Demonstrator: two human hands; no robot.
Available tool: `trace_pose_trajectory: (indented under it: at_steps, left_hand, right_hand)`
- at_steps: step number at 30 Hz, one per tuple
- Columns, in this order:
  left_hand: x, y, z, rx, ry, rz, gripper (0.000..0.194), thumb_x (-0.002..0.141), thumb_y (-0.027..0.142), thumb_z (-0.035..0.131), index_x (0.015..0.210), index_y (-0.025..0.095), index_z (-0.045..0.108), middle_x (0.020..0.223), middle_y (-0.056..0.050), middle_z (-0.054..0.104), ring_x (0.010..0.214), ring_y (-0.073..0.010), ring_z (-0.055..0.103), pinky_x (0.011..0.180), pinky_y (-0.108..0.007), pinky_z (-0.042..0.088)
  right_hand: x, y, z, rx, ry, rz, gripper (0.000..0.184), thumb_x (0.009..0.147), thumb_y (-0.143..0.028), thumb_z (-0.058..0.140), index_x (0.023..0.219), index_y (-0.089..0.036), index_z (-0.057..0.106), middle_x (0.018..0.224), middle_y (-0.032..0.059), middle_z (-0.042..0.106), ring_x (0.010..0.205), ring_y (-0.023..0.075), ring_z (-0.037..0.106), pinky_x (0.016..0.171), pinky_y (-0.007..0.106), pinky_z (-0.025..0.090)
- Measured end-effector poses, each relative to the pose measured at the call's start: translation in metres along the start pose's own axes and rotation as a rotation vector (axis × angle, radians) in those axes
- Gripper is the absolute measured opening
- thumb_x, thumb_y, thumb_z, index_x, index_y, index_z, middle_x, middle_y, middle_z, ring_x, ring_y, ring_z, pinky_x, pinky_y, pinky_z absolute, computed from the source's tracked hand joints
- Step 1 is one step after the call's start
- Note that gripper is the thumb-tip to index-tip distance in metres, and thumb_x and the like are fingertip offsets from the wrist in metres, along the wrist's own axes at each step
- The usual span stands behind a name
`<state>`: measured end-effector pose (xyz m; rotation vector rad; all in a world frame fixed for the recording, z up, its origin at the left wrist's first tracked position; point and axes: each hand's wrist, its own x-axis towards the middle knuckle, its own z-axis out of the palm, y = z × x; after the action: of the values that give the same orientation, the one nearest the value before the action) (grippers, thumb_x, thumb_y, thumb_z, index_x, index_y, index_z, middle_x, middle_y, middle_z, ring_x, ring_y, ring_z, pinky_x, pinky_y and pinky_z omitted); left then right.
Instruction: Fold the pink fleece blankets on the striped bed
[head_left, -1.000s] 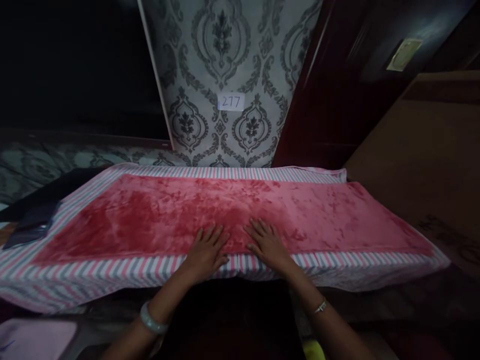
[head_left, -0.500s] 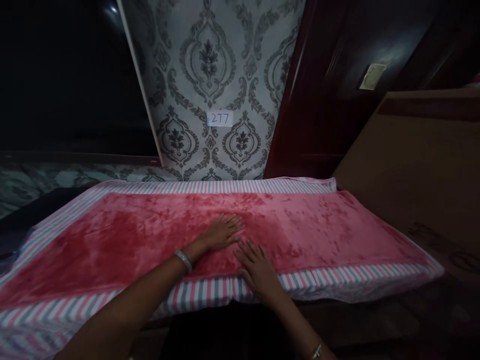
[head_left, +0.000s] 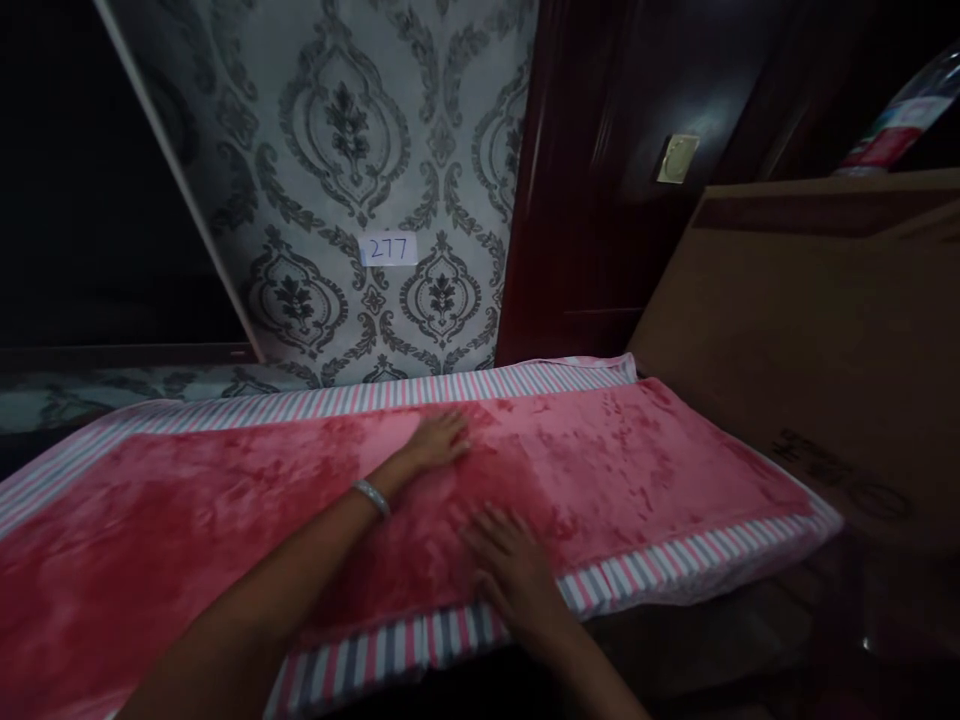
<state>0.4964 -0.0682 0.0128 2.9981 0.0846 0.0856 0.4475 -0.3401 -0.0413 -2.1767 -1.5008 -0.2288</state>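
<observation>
A red plush cloth (head_left: pixel 592 470) lies spread over a striped pink, grey and white cloth (head_left: pixel 375 650), whose border shows along the front, back and left. Flat on the plush near its back edge rests my left hand (head_left: pixel 436 440), fingers stretched out, with a bracelet on the wrist. My right hand (head_left: pixel 514 565) is nearer the front edge, fingers spread on the plush and a little smeared by motion. Neither hand holds anything. Patches of lighter and darker pile show across the red surface.
A big cardboard box (head_left: pixel 787 330) stands at the right, with a plastic bottle (head_left: pixel 896 125) on top. Behind is a patterned wall with a paper marked 277 (head_left: pixel 388 249). A dark screen (head_left: pixel 112 200) is at the left, a dark red wooden panel (head_left: pixel 577 200) right of the wallpaper.
The view has turned to the right, bringing the bottle into sight. My left hand has slid toward the back edge of the plush, away from my right hand.
</observation>
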Motion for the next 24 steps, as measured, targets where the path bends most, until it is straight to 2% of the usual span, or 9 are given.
trace_pose_trajectory:
  at_steps: [3,5,8,12,15,17,19,21,24]
  left_hand:
    - [0.007,0.045,0.017,-0.106,-0.079,0.396,0.064,0.098,0.061,0.04,0.156,0.034,0.035,0.165,-0.006,0.031,0.153,-0.029,0.025,0.123,-0.056,0.016]
    - [0.014,0.059,0.023,-0.125,-0.088,0.476,0.065,0.097,0.063,0.04,0.156,0.035,0.034,0.165,-0.006,0.03,0.154,-0.03,0.022,0.123,-0.059,0.011]
    - [0.034,0.053,0.02,-0.055,-0.078,0.296,0.062,0.099,0.059,0.04,0.155,0.033,0.037,0.165,-0.007,0.03,0.154,-0.031,0.019,0.123,-0.061,0.009]
    - [0.069,0.023,0.004,0.043,-0.089,-0.013,0.056,0.1,0.052,0.039,0.153,0.034,0.04,0.164,-0.005,0.032,0.153,-0.0342,0.021,0.121,-0.065,0.012]
    - [0.089,0.017,-0.007,0.072,-0.078,-0.107,0.055,0.1,0.047,0.04,0.151,0.028,0.045,0.161,-0.013,0.037,0.149,-0.0426,0.027,0.114,-0.074,0.015]
    - [0.099,0.03,-0.01,0.091,-0.041,-0.102,0.055,0.1,0.044,0.039,0.151,0.024,0.045,0.163,-0.015,0.032,0.151,-0.0435,0.022,0.115,-0.075,0.012]
    - [0.106,0.057,-0.008,0.091,-0.023,-0.004,0.056,0.1,0.046,0.04,0.153,0.027,0.042,0.167,-0.009,0.025,0.154,-0.0358,0.018,0.122,-0.064,0.012]
    - [0.11,0.092,0.001,0.034,-0.051,0.214,0.058,0.1,0.052,0.04,0.154,0.032,0.039,0.167,-0.004,0.026,0.154,-0.027,0.021,0.125,-0.05,0.017]
    - [0.116,0.139,0.023,-0.086,-0.14,0.582,0.062,0.098,0.061,0.04,0.154,0.033,0.039,0.164,-0.005,0.032,0.152,-0.0282,0.026,0.124,-0.053,0.015]
  right_hand:
    - [-0.016,0.043,-0.012,-0.109,0.165,0.087,0.042,0.1,-0.031,0.046,0.139,-0.027,0.061,0.147,0.0107,0.055,0.139,0.0311,0.047,0.113,0.06,0.037]
    - [-0.029,0.065,-0.017,-0.176,0.193,0.15,0.043,0.099,-0.03,0.046,0.139,-0.028,0.061,0.149,0.0108,0.053,0.14,0.033,0.045,0.112,0.063,0.037]
    - [-0.042,0.079,-0.017,-0.236,0.146,0.202,0.046,0.097,-0.029,0.049,0.142,-0.03,0.058,0.153,0.0085,0.048,0.142,0.0345,0.042,0.112,0.065,0.034]
    - [-0.046,0.074,-0.009,-0.259,0.159,0.232,0.047,0.097,-0.027,0.049,0.143,-0.028,0.057,0.153,0.0077,0.049,0.142,0.033,0.042,0.114,0.063,0.032]
    - [-0.047,0.075,-0.012,-0.231,0.2,0.199,0.046,0.098,-0.027,0.048,0.143,-0.028,0.056,0.151,0.0072,0.051,0.141,0.0312,0.044,0.113,0.061,0.034]
    - [-0.048,0.085,-0.02,-0.209,0.272,0.173,0.045,0.1,-0.026,0.045,0.143,-0.028,0.055,0.149,0.0075,0.054,0.139,0.0286,0.047,0.114,0.058,0.035]
    - [-0.052,0.103,-0.032,-0.208,0.407,0.187,0.043,0.102,-0.026,0.042,0.142,-0.027,0.056,0.144,0.0084,0.058,0.136,0.0265,0.049,0.115,0.056,0.035]
    - [-0.056,0.122,-0.042,-0.229,0.546,0.253,0.042,0.103,-0.028,0.04,0.141,-0.024,0.057,0.143,0.0101,0.059,0.136,0.0269,0.049,0.114,0.055,0.036]
    - [-0.063,0.146,-0.047,-0.309,0.581,0.396,0.047,0.103,-0.035,0.038,0.145,-0.019,0.052,0.15,0.0139,0.051,0.143,0.0315,0.039,0.112,0.058,0.037]
